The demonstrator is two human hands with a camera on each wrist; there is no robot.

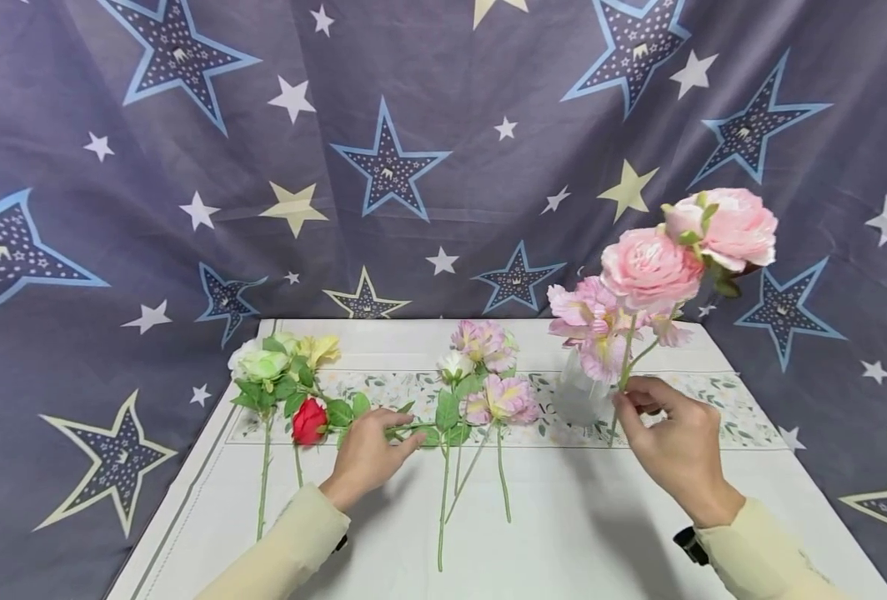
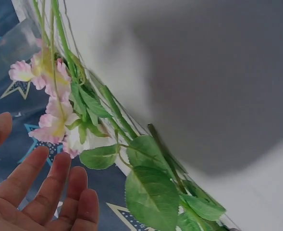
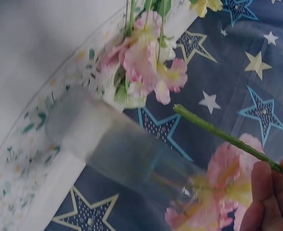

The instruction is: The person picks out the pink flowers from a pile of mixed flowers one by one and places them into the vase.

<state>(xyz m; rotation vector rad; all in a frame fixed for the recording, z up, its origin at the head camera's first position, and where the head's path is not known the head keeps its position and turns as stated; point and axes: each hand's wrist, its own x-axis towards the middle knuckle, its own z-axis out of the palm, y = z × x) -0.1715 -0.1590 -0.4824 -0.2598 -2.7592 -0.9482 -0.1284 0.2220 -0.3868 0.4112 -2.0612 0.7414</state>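
head view: the pink flower (image 1: 649, 267), with two full blooms and a bud, stands raised at the right, above the table, its green stem pinched between thumb and fingers of the right hand (image 1: 676, 437). the right wrist view shows the stem's lower end free, outside the clear vase (image 3: 122, 139). that vase stands just beside, bearing ruffled pink blossoms (image 1: 589, 321) at its mouth. the left hand (image 1: 374, 454) reaches over the middle, fingers apart and loosely bent, holding nothing, near green leaves (image 2: 151, 195). to its left lie a red rose (image 1: 309, 422), a pale green flower (image 1: 259, 364) and a yellow flower (image 1: 318, 350); to its right, lilac-and-yellow flowers (image 1: 502, 400) and a white flower (image 1: 454, 367). behind the white tablecloth (image 1: 563, 525) hangs a starry backdrop (image 1: 413, 50).
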